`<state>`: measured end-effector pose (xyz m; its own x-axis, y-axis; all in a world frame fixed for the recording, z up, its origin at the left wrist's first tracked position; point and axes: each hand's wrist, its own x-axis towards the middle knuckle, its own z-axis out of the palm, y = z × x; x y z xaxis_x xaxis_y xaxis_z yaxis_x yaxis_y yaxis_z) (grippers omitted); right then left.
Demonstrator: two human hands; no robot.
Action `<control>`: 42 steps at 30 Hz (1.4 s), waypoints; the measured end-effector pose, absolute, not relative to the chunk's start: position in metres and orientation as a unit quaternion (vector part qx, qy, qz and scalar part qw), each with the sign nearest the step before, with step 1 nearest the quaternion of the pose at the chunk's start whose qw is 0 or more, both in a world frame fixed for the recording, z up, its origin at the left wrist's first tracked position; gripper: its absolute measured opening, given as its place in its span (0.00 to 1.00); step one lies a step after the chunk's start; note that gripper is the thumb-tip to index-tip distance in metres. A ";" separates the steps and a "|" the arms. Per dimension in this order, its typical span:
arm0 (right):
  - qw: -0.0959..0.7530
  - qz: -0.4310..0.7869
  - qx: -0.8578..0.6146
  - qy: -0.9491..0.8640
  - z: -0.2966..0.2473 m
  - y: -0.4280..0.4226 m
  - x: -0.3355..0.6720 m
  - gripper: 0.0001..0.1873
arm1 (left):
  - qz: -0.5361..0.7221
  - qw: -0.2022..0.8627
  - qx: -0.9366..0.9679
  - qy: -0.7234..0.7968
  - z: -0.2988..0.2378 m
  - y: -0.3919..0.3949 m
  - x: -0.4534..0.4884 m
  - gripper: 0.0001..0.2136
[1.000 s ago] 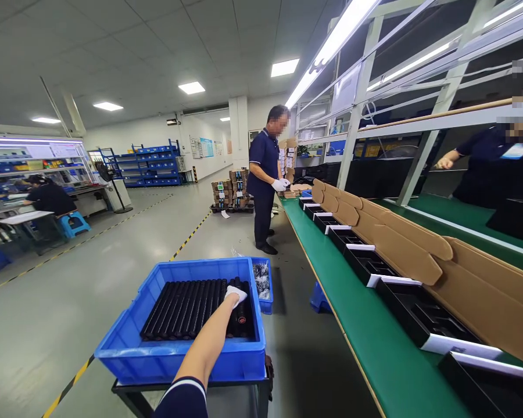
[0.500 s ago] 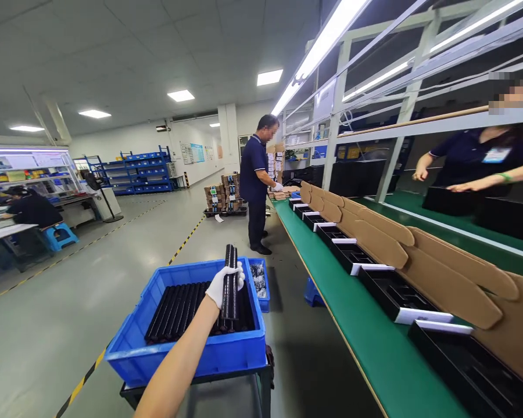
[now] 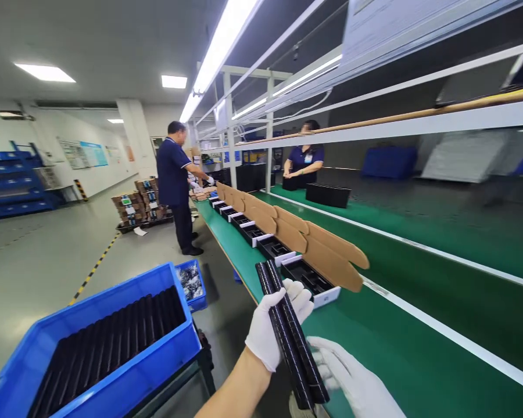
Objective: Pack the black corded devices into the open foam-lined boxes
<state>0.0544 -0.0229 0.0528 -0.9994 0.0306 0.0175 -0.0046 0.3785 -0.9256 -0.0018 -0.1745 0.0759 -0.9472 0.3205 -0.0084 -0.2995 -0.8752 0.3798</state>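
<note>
Your white-gloved left hand point(image 3: 273, 328) is raised at the near edge of the counter point(image 3: 387, 354), its fingers point(image 3: 294, 295) curled closed, with your bare forearm point(image 3: 233, 395) rising from below. Your gloved right hand point(image 3: 346, 377) hangs lower over the counter, fingers point(image 3: 326, 360) spread open.

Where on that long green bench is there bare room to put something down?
A free patch of green bench top lies between the right hand and the white edge strip, just past the nearest black tray. It gets crowded up the bench, along the row of trays and cardboard flaps.
</note>
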 end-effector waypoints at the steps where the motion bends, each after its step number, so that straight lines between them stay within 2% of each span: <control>1: 0.004 0.567 -0.015 -0.824 0.061 -0.024 0.059 0.23 | 0.965 0.173 0.019 0.195 0.074 -0.161 0.002 0.10; 10: 0.013 0.540 -0.089 -0.837 0.047 -0.012 0.079 0.18 | 0.955 0.144 -0.025 0.259 0.065 -0.104 0.026 0.14; 13: 0.018 0.542 -0.072 -0.837 0.049 -0.006 0.081 0.19 | 0.953 0.143 -0.082 0.254 0.071 -0.101 0.031 0.12; 17: -0.040 0.654 -0.015 -0.756 0.050 0.001 0.087 0.26 | 0.948 0.192 -0.192 0.164 0.081 -0.101 0.030 0.06; 19: -0.076 0.728 -0.002 -0.682 0.044 0.006 0.092 0.31 | 0.945 0.223 -0.214 0.111 0.086 -0.103 0.023 0.06; 21: -0.070 0.756 0.013 -0.650 0.040 0.016 0.097 0.33 | 0.946 0.224 -0.217 0.093 0.089 -0.107 0.015 0.07; 23: -0.025 0.725 0.025 -0.687 0.042 0.035 0.099 0.34 | 0.947 0.210 -0.222 0.098 0.088 -0.113 0.008 0.09; 25: 0.060 0.650 -0.008 -0.757 0.056 0.063 0.099 0.31 | 0.946 0.206 -0.225 0.112 0.082 -0.120 0.003 0.10; 29: 0.335 0.433 -0.171 -0.819 0.116 0.145 0.097 0.22 | 0.923 0.227 -0.180 0.254 0.061 -0.128 -0.003 0.14; 31: 0.474 0.300 -0.206 -0.802 0.152 0.189 0.096 0.22 | 0.902 0.255 -0.140 0.319 0.052 -0.127 -0.003 0.16; 33: 0.573 0.170 -0.209 -0.774 0.186 0.227 0.093 0.24 | 0.888 0.293 -0.110 0.336 0.048 -0.124 0.000 0.18; 36: 0.625 0.045 -0.216 -0.749 0.226 0.266 0.083 0.26 | 0.875 0.332 -0.094 0.339 0.046 -0.117 0.009 0.23; 42: 0.572 0.001 -0.219 -0.791 0.261 0.301 0.057 0.23 | 0.863 0.352 -0.089 0.350 0.042 -0.111 0.017 0.23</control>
